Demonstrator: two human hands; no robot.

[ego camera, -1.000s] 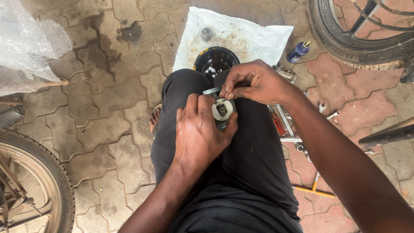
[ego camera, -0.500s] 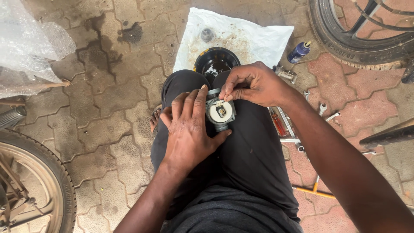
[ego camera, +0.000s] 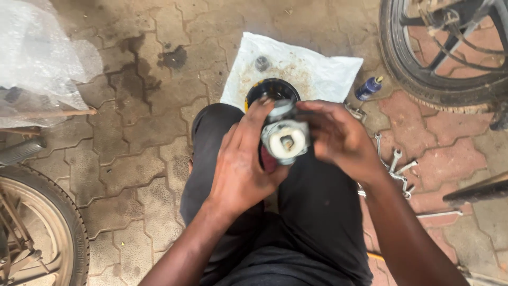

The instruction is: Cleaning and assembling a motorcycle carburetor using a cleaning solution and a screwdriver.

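Gripping small metal part [ego camera: 286, 139], both hands

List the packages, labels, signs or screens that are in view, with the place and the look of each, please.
Blue bottle: lies on the paving right of the white sheet, near the tyre; small, blue, pale cap; any label is too small to tell.
Plastic wrap: top left, clear and crumpled, over something hidden.
No signs and no screens are in view.

Dull metal part [ego camera: 286, 139]; stained white cloth [ego camera: 312, 66]; rough paving [ego camera: 132, 153].
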